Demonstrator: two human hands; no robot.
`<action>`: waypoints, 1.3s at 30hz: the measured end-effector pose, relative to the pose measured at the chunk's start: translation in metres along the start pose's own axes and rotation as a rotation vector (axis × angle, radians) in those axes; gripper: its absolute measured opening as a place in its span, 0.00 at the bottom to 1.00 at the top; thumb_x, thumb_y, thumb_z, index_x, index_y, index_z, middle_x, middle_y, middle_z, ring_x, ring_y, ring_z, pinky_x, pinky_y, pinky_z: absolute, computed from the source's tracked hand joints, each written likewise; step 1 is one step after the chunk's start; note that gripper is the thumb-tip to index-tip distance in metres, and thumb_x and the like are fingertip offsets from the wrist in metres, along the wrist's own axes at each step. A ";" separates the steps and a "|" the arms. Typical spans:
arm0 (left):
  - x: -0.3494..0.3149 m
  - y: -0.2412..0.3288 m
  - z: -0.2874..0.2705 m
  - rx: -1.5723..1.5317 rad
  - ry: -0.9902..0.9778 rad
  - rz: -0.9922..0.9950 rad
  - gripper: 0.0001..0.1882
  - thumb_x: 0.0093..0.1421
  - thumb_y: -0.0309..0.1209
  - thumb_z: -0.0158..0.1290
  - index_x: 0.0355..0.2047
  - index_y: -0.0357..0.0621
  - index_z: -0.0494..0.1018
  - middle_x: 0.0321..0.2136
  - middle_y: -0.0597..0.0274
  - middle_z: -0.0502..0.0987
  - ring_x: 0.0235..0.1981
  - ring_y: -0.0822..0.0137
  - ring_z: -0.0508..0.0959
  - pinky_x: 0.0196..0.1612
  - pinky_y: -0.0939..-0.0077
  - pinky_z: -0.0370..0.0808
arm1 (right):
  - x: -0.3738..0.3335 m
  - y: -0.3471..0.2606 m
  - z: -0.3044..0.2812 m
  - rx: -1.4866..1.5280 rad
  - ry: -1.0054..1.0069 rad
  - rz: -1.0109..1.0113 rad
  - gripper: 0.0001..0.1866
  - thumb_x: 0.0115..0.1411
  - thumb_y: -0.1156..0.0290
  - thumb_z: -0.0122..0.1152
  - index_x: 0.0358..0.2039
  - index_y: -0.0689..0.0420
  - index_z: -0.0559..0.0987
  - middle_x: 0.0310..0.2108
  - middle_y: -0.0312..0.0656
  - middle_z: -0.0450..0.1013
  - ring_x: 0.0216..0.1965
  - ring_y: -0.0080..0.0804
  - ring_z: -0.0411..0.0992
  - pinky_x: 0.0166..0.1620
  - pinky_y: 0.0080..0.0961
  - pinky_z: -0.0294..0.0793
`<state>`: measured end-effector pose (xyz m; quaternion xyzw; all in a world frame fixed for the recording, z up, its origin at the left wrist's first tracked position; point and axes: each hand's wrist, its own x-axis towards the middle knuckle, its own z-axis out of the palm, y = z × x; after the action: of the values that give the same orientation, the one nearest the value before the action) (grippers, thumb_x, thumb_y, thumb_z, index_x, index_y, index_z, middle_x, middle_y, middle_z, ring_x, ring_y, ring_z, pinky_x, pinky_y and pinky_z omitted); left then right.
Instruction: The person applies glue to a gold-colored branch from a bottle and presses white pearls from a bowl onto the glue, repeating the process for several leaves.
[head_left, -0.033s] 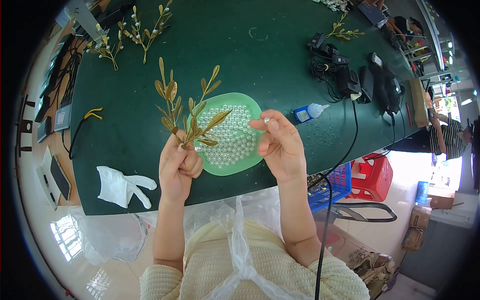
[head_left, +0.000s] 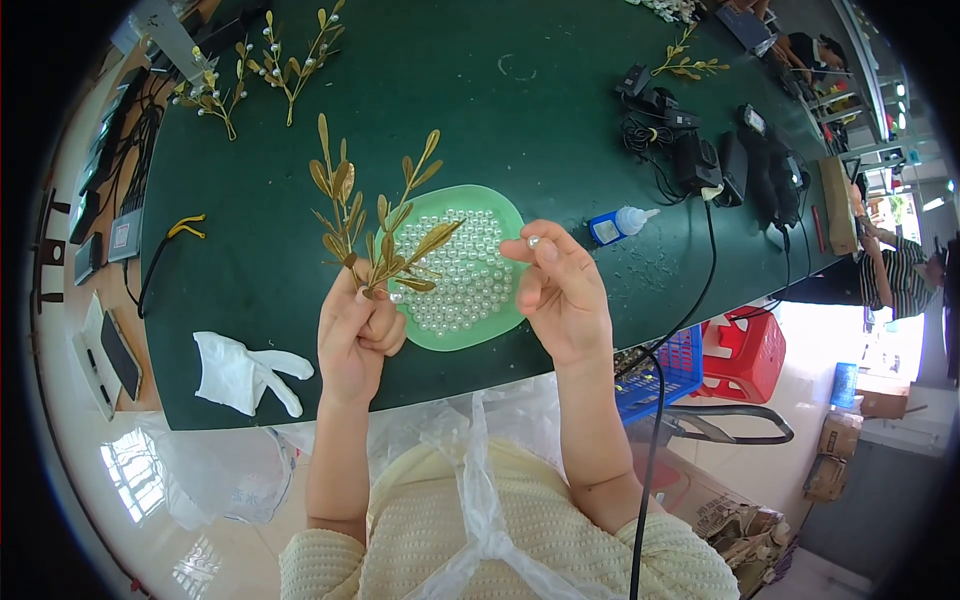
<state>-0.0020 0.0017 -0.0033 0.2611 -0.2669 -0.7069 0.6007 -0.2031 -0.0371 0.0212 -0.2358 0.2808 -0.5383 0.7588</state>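
Observation:
My left hand grips the stem of a gold leaf sprig and holds it upright over the green table. My right hand pinches a single white pearl bead between thumb and forefinger, to the right of the sprig. Below and between the hands lies a light green tray filled with several white pearl beads.
A blue-and-white glue bottle lies right of the tray. A white glove rests at the table's near left edge. Finished gold sprigs lie at the far left, another sprig far right. Black devices and cables sit right. A red stool stands below the table.

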 end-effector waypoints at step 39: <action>-0.004 -0.006 0.006 0.153 0.112 0.143 0.10 0.57 0.32 0.43 0.35 0.38 0.59 0.12 0.73 0.54 0.11 0.82 0.50 0.15 0.85 0.44 | -0.012 0.014 0.027 -0.309 -0.073 -0.166 0.10 0.47 0.76 0.59 0.31 0.64 0.71 0.25 0.41 0.69 0.15 0.18 0.61 0.17 0.12 0.59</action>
<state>-0.0095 0.0064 -0.0026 0.3255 -0.3044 -0.6241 0.6418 -0.1787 -0.0198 0.0339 -0.3912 0.3120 -0.5405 0.6764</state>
